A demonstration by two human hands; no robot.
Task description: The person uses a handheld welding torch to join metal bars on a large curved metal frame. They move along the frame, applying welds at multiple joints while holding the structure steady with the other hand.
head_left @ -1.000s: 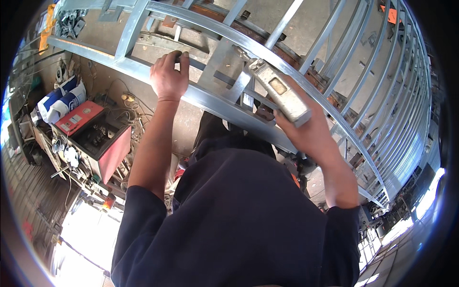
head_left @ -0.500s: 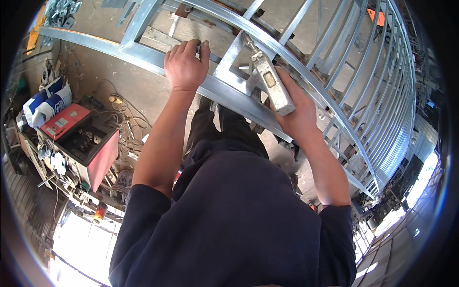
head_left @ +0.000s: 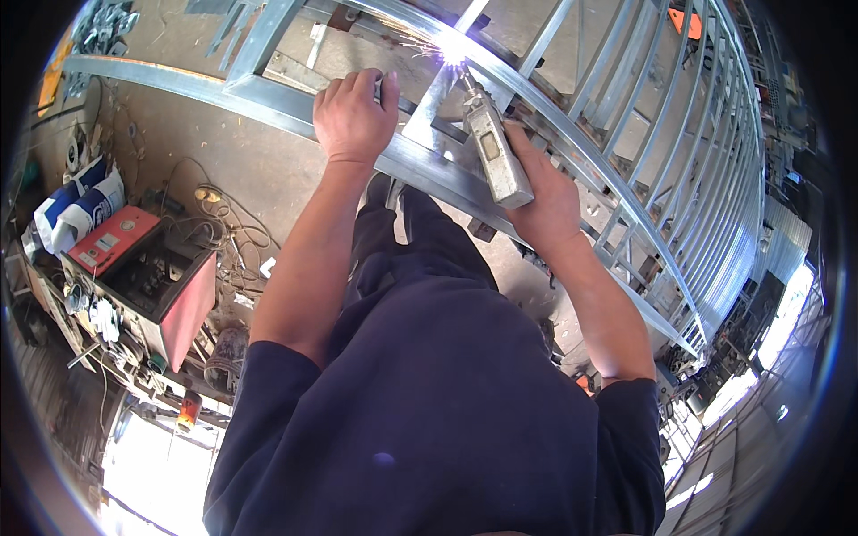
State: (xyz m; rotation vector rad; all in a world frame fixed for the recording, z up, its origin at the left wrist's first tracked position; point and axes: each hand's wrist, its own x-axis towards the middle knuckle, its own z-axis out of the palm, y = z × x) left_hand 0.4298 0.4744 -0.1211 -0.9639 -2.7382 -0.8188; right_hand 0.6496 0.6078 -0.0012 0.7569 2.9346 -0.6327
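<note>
My right hand (head_left: 550, 201) is wrapped round a boxy grey welding gun (head_left: 496, 154). At the gun's tip, a blinding blue-white glare with sparks (head_left: 452, 48) burns where a crosspiece (head_left: 433, 105) meets the long galvanized rail (head_left: 509, 70). The joint itself is lost in the glare. My left hand (head_left: 350, 121) is closed, knuckles up, over the near square tube (head_left: 268, 109) of the same metal frame. Something small and grey shows between its thumb and fingers; I cannot make out what it is.
The frame's many parallel bars (head_left: 706, 192) stretch away to the right. On the left stands a red-topped machine (head_left: 116, 239) beside blue-and-white bags (head_left: 85, 207), with tangled cables (head_left: 234, 223) on the floor. Metal offcuts (head_left: 105, 29) lie at the far left, and an orange piece (head_left: 685, 23) lies at the far right.
A bright welding glare with sparks has appeared at the gun's tip. The gun and my right hand have shifted slightly left; my left hand stays at nearly the same spot.
</note>
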